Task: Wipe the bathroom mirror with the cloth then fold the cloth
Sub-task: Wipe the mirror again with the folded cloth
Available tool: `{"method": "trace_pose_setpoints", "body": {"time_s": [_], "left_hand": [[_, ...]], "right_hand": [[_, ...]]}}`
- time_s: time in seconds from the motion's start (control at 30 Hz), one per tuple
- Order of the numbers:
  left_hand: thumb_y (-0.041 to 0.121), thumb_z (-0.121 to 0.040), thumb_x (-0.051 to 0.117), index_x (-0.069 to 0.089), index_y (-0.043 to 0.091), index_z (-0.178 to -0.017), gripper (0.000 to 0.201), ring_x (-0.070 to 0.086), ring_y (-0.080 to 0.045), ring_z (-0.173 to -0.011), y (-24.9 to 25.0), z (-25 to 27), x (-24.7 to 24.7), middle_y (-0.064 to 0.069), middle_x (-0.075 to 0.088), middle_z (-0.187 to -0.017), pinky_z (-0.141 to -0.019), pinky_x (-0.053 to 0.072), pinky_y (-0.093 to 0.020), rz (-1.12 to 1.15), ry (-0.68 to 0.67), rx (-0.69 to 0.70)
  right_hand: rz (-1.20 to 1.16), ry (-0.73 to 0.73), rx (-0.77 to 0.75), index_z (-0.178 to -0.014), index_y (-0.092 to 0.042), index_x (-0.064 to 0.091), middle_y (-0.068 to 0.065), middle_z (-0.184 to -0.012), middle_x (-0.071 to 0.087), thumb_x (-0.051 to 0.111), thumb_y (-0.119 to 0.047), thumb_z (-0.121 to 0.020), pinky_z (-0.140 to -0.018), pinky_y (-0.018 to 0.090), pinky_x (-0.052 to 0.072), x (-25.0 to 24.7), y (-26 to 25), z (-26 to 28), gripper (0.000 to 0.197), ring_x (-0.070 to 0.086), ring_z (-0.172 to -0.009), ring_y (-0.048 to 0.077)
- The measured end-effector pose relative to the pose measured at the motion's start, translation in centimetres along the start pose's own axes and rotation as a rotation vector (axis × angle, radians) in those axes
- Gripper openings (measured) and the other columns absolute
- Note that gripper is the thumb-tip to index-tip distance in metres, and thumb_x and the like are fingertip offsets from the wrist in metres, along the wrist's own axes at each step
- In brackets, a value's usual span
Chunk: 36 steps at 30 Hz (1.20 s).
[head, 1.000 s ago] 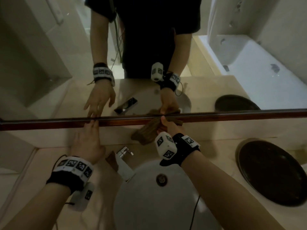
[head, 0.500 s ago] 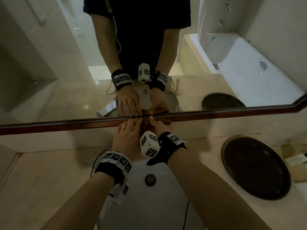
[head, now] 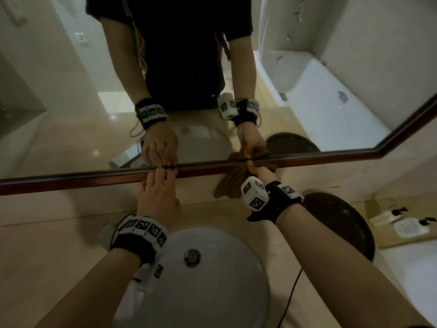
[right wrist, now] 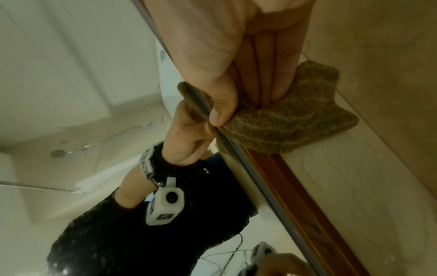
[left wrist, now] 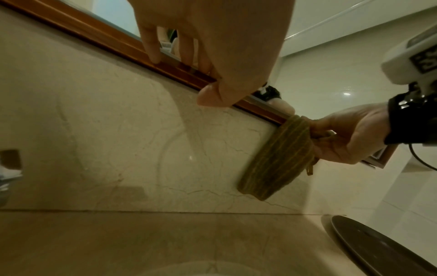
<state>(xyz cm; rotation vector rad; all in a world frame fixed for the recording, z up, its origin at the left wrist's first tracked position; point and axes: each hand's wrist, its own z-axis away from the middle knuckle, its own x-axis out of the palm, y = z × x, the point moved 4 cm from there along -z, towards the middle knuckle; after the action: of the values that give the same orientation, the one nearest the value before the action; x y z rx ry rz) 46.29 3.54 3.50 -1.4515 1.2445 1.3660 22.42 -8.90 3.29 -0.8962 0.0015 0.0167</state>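
The right hand has its grip clenched around the bunched brown terry cloth, thumb and fingers pinching the upper end against the bottom edge of the large wall mirror in its reddish-brown wooden frame. From that grip the cloth hangs down and to the left, its long axis running along the beige marble backsplash towards the beige stone surface (the lower end hangs free, not touching the surface as far as the left wrist view shows).

The left hand holds nothing: its grip is released, fingers straight, with the fingertips resting on the frame's lower rail, well to the left of the cloth. The white oval basin sits below both arms.

The glass lies directly above and beyond the right hand, so wiping looks like a matter of sliding that hand up off the frame; it is clearly the hand placed to do it, while the left merely steadies.
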Motion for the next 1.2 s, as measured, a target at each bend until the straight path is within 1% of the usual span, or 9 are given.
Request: {"method": "trace_pose_setpoints", "body": {"time_s": [0.1, 0.27, 0.37, 0.63, 0.77, 0.87, 1.0, 1.1, 1.2], "left_hand": [[0.016, -0.057, 0.07, 0.05, 0.006, -0.128, 0.074, 0.05, -0.036, -0.102, 2.1, 0.1, -0.3, -0.018, 0.05, -0.12, -0.082, 0.044, -0.046, -0.007, 0.026, -0.023], [0.012, -0.06, 0.069, 0.045, 0.003, -0.134, 0.078, 0.053, -0.04, -0.115, 11.8, -1.2, 1.0, -0.021, 0.052, -0.129, -0.095, 0.045, -0.048, 0.043, 0.036, 0.292], [0.015, -0.069, 0.068, 0.039, 0.004, -0.142, 0.079, 0.044, -0.036, -0.128, 17.9, -2.6, 2.0, -0.017, 0.044, -0.141, -0.107, 0.037, -0.046, 0.058, -0.02, 0.331], [0.014, -0.063, 0.071, 0.041, 0.001, -0.14, 0.084, 0.041, -0.04, -0.129, 26.4, -3.2, 3.3, -0.022, 0.042, -0.142, -0.104, 0.037, -0.052, 0.014, -0.011, 0.207], [0.014, -0.061, 0.073, 0.039, 0.001, -0.142, 0.089, 0.039, -0.032, -0.129, 32.3, -4.7, 3.7, -0.017, 0.042, -0.143, -0.108, 0.034, -0.046, 0.038, -0.02, 0.426], [0.021, -0.071, 0.063, 0.036, 0.002, -0.144, 0.08, 0.04, -0.032, -0.134, 36.4, -6.1, 3.9, -0.016, 0.038, -0.148, -0.112, 0.027, -0.044, 0.036, -0.068, 0.525], [0.042, -0.082, 0.017, 0.033, 0.007, -0.147, 0.076, 0.034, -0.029, -0.138, 40.6, -7.9, 3.7, -0.01, 0.033, -0.152, -0.115, 0.025, -0.043, 0.056, -0.112, 0.549], [0.035, -0.075, 0.035, 0.042, 0.014, -0.142, 0.07, 0.043, -0.026, -0.127, 41.4, -8.4, 3.6, -0.004, 0.042, -0.144, -0.105, 0.035, -0.041, 0.089, -0.068, 0.524], [0.026, -0.071, 0.054, 0.041, 0.019, -0.142, 0.072, 0.042, -0.025, -0.123, 41.2, -8.3, 4.0, -0.002, 0.043, -0.142, -0.103, 0.036, -0.04, 0.119, -0.047, 0.507]], "right_hand": [[0.003, 0.05, -0.001, -0.11, -0.004, 0.06, 0.007, -0.092, 0.066, 0.064, -0.03, -0.091, -0.037, 0.018, 0.045, -1.8, -0.5, -1.0, 0.033, 0.064, -0.079, 0.026], [0.047, -0.118, 0.018, -0.115, -0.012, 0.065, 0.016, -0.114, 0.069, 0.083, -0.053, -0.062, -0.084, 0.056, 0.053, -3.3, 1.5, -7.2, 0.07, 0.068, -0.095, 0.04], [0.005, -0.128, 0.042, -0.116, -0.007, 0.058, 0.006, -0.107, 0.066, 0.064, -0.045, -0.087, -0.071, 0.039, 0.055, -6.3, -0.5, -5.5, 0.048, 0.064, -0.095, 0.032], [0.032, 0.112, 0.011, -0.109, -0.007, 0.065, 0.009, -0.1, 0.066, 0.075, -0.041, -0.079, -0.042, 0.018, 0.047, -23.9, -5.6, -8.7, 0.046, 0.062, -0.073, 0.024], [0.007, 0.182, 0.025, -0.105, -0.002, 0.065, 0.014, -0.1, 0.068, 0.086, -0.048, -0.06, -0.072, 0.037, 0.053, -28.6, -6.3, -10.6, 0.068, 0.065, -0.087, 0.034], [-0.036, 0.217, 0.021, -0.097, 0.0, 0.059, 0.013, -0.093, 0.063, 0.081, -0.029, -0.076, -0.066, 0.032, 0.048, -31.3, -7.1, -10.6, 0.042, 0.061, -0.082, 0.03], [-0.069, 0.192, 0.014, -0.094, -0.003, 0.059, 0.01, -0.081, 0.063, 0.08, -0.022, -0.078, -0.048, 0.024, 0.044, -32.8, -7.4, -11.1, 0.033, 0.059, -0.064, 0.023], [-0.087, 0.223, 0.026, -0.093, -0.002, 0.057, 0.009, -0.075, 0.06, 0.08, -0.025, -0.078, -0.057, 0.028, 0.047, -35.2, -8.2, -11.1, 0.036, 0.057, -0.063, 0.023], [-0.13, 0.29, 0.013, -0.088, 0.0, 0.058, 0.016, -0.095, 0.067, 0.082, -0.027, -0.074, -0.077, 0.038, 0.053, -38.2, -9.0, -12.2, 0.039, 0.062, -0.076, 0.029]]}}
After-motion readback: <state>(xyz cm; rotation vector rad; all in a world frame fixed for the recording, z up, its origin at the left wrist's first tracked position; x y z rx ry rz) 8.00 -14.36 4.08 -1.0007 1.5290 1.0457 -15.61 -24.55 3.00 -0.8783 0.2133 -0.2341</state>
